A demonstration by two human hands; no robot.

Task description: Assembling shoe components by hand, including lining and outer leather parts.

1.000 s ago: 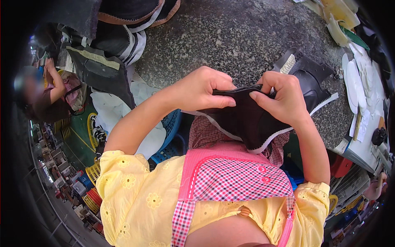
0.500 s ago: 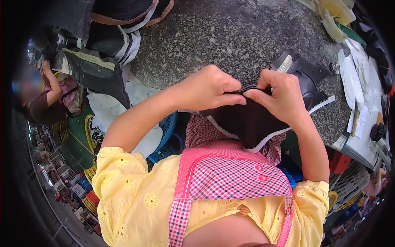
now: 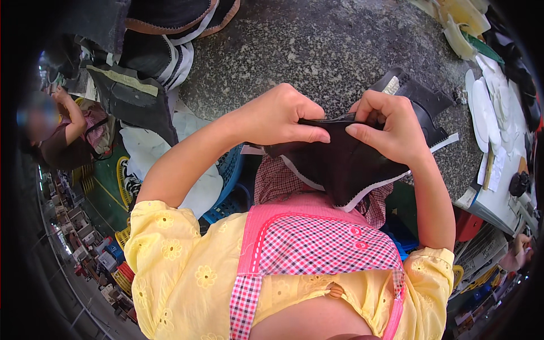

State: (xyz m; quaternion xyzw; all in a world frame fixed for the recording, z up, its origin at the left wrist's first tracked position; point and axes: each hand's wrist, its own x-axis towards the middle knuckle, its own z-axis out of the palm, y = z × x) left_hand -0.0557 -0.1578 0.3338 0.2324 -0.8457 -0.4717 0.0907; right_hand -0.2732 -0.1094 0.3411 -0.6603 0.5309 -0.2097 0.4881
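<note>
A black shoe upper [image 3: 345,170] with a white stitched strip along its lower edge hangs between my hands, in front of my checked apron. My left hand [image 3: 283,116] pinches its top edge between thumb and curled fingers. On the other side, my right hand [image 3: 391,122] grips the same edge, thumb in front and fingers bent behind. A short dark stretch of folded edge shows between the two thumbs. Behind my right hand, another black piece [image 3: 428,105] with a light patch rests on the speckled stone tabletop [image 3: 255,62].
Stacked black pieces with white and brown edges [image 3: 164,54] lie at the far left. White insole-shaped pieces [image 3: 481,113] are spread along the right. A blue basket [image 3: 229,175] stands below the table edge by my left arm. Another person [image 3: 62,124] sits at the left.
My thumbs have moved slightly apart, and the edge between them is stretched straighter. My left hand has shifted a little up and left. The upper now hangs more spread out.
</note>
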